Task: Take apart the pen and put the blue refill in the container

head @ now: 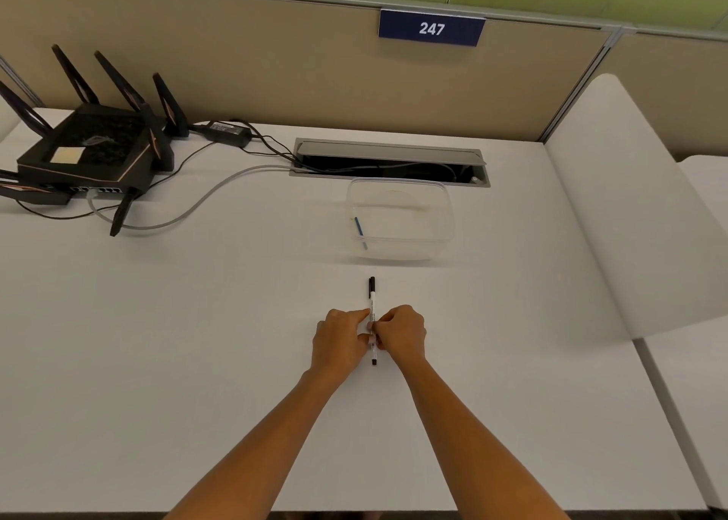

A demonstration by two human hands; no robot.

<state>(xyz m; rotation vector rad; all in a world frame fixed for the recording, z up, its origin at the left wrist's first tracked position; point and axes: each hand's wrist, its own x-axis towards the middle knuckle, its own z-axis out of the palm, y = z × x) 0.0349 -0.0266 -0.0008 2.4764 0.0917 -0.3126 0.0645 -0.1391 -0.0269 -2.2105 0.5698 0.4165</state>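
Observation:
A white pen [372, 301] with a black cap and black tail lies lengthwise on the white desk, pointing away from me. My left hand [339, 340] and my right hand [402, 334] meet over its lower half, fingertips pinching the barrel from either side. Beyond the pen stands a clear plastic container [441, 220]. A blue refill [360, 231] lies inside it near the left wall.
A black router [90, 149] with several antennas sits at the back left, its cables [205, 196] running to an open cable hatch [390, 161] behind the container. A beige partition with a "247" sign [431, 28] closes the back. The desk edge is at the right.

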